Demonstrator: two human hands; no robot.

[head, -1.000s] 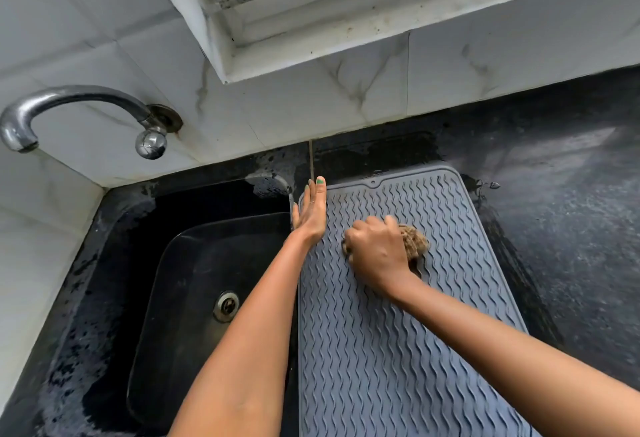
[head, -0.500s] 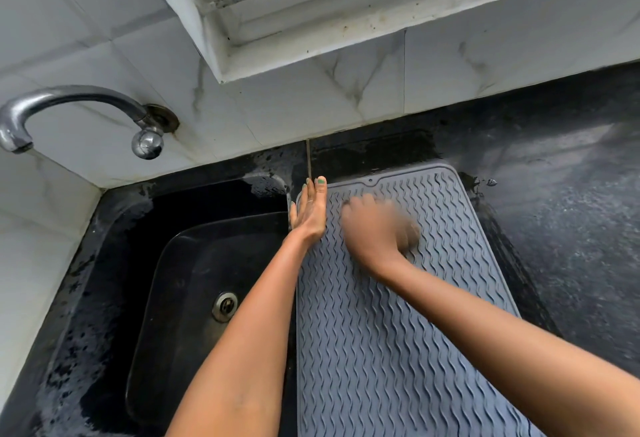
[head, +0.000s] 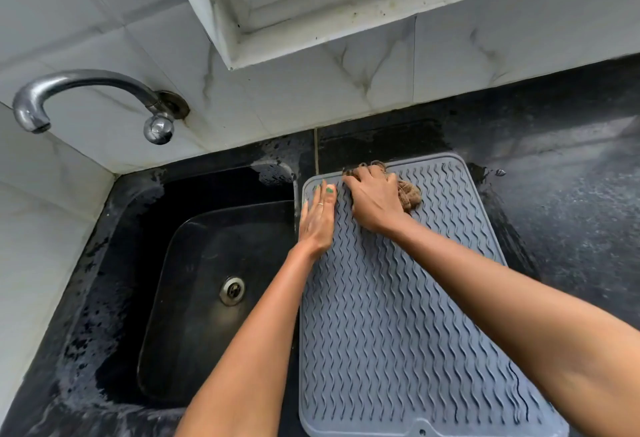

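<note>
A grey ribbed silicone drying mat (head: 388, 315) lies on the black counter to the right of the sink. My left hand (head: 317, 220) lies flat with straight fingers on the mat's far left edge, pressing it down. My right hand (head: 375, 199) grips a brown scrubbing cloth (head: 410, 194) and holds it against the mat near its far left corner. Most of the cloth is hidden under my fingers; it shows to the right of my hand and a bit beyond my knuckles.
A black sink (head: 207, 291) with a steel drain (head: 232, 291) lies left of the mat. A chrome tap (head: 93, 97) juts from the tiled wall above it. Wet black counter (head: 561, 214) stretches to the right. A window sill (head: 381, 13) overhangs the back wall.
My right hand has slid the cloth from the mat's middle toward its far left corner. My left hand has stayed pressed on the mat's left edge.
</note>
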